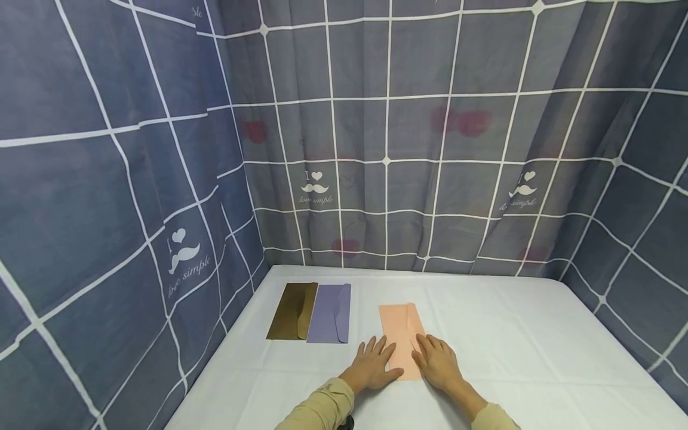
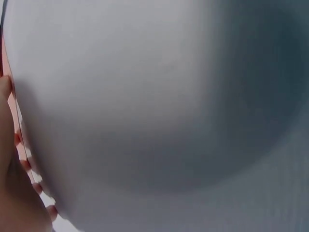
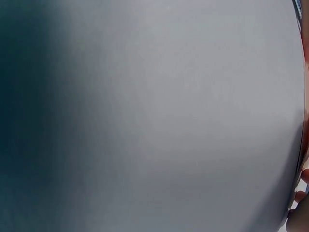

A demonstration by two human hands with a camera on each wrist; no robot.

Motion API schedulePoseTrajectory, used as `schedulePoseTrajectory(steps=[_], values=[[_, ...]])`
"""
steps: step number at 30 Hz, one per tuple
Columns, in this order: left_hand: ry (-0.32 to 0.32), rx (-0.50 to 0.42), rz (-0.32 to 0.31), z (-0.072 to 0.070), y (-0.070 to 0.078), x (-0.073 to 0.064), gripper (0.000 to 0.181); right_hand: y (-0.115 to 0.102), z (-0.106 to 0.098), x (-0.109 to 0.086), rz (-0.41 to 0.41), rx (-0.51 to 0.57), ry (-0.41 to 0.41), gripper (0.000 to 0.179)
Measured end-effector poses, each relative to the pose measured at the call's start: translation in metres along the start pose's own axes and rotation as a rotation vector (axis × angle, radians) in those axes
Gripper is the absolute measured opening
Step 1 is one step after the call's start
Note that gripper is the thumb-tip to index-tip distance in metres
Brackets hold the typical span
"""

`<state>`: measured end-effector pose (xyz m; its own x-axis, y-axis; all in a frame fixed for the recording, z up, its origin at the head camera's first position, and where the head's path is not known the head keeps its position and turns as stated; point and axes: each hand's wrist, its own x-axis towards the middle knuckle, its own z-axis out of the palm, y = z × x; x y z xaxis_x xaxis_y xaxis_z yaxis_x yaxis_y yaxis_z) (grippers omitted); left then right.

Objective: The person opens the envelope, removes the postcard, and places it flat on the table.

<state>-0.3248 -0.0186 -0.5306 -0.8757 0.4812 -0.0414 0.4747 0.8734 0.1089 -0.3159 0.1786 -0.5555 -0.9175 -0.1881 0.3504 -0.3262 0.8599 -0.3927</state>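
Observation:
A peach envelope [image 1: 396, 328] lies flat on the white table, its flap running lengthwise along the right side. My left hand [image 1: 371, 365] rests at its lower left edge with fingers spread and the thumb over the lower part. On the other side my right hand [image 1: 438, 361] touches the flap edge, its fingertips pointing up and inward. In the left wrist view, the left hand [image 2: 19, 188] shows only along the left border, beside a strip of peach paper. A bit of the right hand [image 3: 300, 215] appears at the right border of the right wrist view.
To the left on the table [image 1: 537, 334] lie a dark gold envelope [image 1: 286, 313] and a purple envelope [image 1: 324, 313], side by side with edges meeting. Grid-patterned curtains [image 1: 414, 131] surround the table at the back and both sides.

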Motion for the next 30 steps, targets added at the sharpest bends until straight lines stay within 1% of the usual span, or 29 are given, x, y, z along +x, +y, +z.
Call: schedulePoseTrajectory(steps=[7, 13, 17, 19, 25, 30], values=[[-0.029, 0.014, 0.031, -0.003, -0.004, -0.002, 0.071, 0.001, 0.001, 0.000, -0.002, -0.004, 0.011, 0.047], [-0.041, 0.031, 0.060, -0.003, -0.008, -0.003, 0.071, 0.000, 0.001, 0.002, 0.016, 0.009, -0.005, 0.050], [-0.056, 0.034, 0.073, -0.004, -0.009, -0.004, 0.072, -0.001, 0.000, 0.001, 0.019, -0.007, -0.013, 0.050], [-0.061, 0.033, 0.076, -0.005, -0.009, -0.004, 0.072, -0.002, -0.001, 0.001, 0.006, -0.016, -0.005, 0.049], [-0.039, 0.030, 0.088, -0.006, -0.009, -0.003, 0.071, -0.003, -0.004, 0.003, -0.041, -0.040, 0.059, 0.045], [-0.034, 0.025, 0.085, -0.008, -0.013, -0.002, 0.071, -0.004, -0.005, 0.005, -0.038, -0.021, 0.062, 0.044]])
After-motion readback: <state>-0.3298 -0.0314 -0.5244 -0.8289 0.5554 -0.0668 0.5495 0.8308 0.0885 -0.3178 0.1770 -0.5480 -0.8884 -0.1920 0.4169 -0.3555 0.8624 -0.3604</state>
